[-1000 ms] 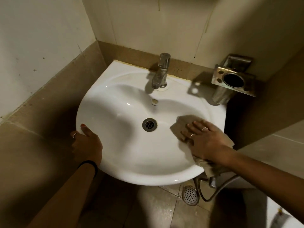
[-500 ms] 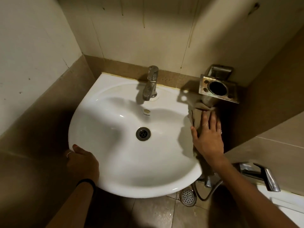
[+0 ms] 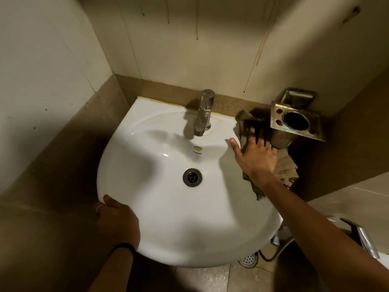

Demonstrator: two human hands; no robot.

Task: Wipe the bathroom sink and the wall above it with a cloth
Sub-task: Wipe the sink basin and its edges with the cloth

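A white sink hangs in a wall corner, with a chrome tap at its back and a drain in the bowl. My right hand lies flat on a brown cloth, pressing it on the sink's back right rim, fingers spread toward the wall. The cloth trails off the right edge. My left hand grips the sink's front left rim. The cream tiled wall above the sink shows brown drip stains.
A metal tumbler holder juts from the wall just right of my right hand. A second chrome tap and a hose are low on the right. A floor drain sits under the sink. Walls close in left and right.
My right hand has slid the cloth from the bowl's right side up along the right rim to the back corner near the holder. The view has tilted up, showing more wall.
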